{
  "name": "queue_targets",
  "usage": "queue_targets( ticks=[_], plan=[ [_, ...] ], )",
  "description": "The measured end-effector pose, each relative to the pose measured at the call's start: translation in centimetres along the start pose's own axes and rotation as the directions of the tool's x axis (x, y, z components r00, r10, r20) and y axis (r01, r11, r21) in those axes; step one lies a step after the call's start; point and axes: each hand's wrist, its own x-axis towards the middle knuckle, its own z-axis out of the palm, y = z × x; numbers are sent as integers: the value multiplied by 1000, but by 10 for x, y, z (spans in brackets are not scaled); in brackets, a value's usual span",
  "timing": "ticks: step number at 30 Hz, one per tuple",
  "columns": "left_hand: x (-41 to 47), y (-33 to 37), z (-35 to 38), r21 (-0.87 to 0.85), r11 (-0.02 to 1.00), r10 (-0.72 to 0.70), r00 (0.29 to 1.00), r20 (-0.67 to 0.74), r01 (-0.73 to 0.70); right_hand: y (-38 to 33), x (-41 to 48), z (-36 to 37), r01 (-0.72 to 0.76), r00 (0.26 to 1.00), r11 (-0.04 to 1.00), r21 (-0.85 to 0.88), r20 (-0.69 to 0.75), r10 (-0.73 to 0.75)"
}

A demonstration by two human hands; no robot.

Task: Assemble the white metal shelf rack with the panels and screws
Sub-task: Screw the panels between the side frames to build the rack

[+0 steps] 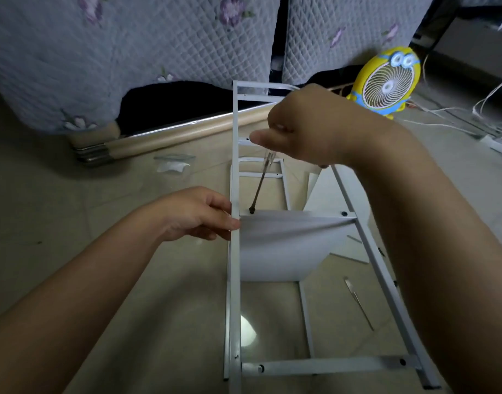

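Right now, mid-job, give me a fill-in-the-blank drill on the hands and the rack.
1. The right hand grips a ____ whose tip meets a screw on the panel.
2. The left hand holds the rack by its ____ rail.
3. The fan beyond the rack is coloured ____.
Missing words: screwdriver; left; yellow.

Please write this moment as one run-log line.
right hand: grips screwdriver, tip on screw at shelf panel | left hand: holds left rail
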Motion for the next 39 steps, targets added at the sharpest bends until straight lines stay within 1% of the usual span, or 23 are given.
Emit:
queue_targets(
  ticks=[5,7,8,10,11,13,15,18,20,21,24,25,27,28,30,31,32,33,34,35,36,38,39],
  plan=[
    [1,0,2,19,1000,9,1000,-18,-9,-8,-9,9,-44,995,999,-27,-94,41],
    [2,-1,1,18,1000,11,1000,-19,-10,-9,-10,14,-37,992,999,-34,-121,33],
    [2,-1,1,15,1000,12,1000,-19,-12,-8,-10,16,-19,992,1000,-6,-129,18],
    [2,-2,0,10,1000,15,1000,-18,-15,-4,-9,20,34,992,986,164,-123,-14],
    [2,-3,0,10,1000,15,1000,-19,-15,-1,-10,21,64,993,962,264,-109,-36],
    [2,-4,0,5,1000,14,1000,-23,-14,3,-15,18,110,994,905,410,-61,-94],
    [2,-5,0,0,1000,14,1000,-25,-14,8,-21,16,134,991,856,500,-41,-131],
    [1,-4,1,7,1000,18,1000,-25,-18,15,-20,19,120,993,821,558,-73,-96],
    [0,-4,2,12,1000,22,999,-26,-21,16,-16,22,126,990,819,559,-125,-67],
    [-1,-4,2,15,1000,23,999,-27,-23,14,-14,23,133,986,835,533,-159,-55],
    [-1,-5,3,28,999,32,999,-36,-31,0,-7,33,160,941,919,362,-336,-31],
    [-1,-5,3,29,999,33,999,-41,-32,-5,-5,36,157,924,920,358,-383,-9],
    [-1,-4,3,26,999,32,998,-46,-31,-9,0,40,120,895,920,373,-442,62],
    [-1,-4,3,25,999,32,998,-45,-30,-9,3,41,83,885,939,335,-458,85],
    [-2,-5,3,25,999,34,998,-47,-32,-5,5,42,23,874,981,191,-480,72],
    [-2,-5,3,24,999,36,998,-49,-34,-1,5,43,32,865,990,138,-499,42],
    [-3,-5,4,26,999,38,998,-51,-37,1,5,44,70,854,989,130,-520,8],
    [-3,-6,3,31,999,41,998,-53,-39,3,6,46,139,844,977,160,-535,-32],
    [-3,-6,3,34,999,41,998,-52,-39,3,5,47,216,846,948,234,-530,-62],
    [-3,-6,3,29,999,39,998,-50,-38,2,4,47,275,864,895,351,-498,-71],
    [-3,-6,3,19,999,38,998,-47,-37,2,3,46,296,896,819,491,-440,-60],
    [-2,-6,3,0,999,34,999,-41,-35,4,0,44,240,959,587,773,-283,-19],
    [-2,-5,3,-3,999,36,999,-38,-36,5,-2,44,200,974,481,854,-228,0]
  ],
)
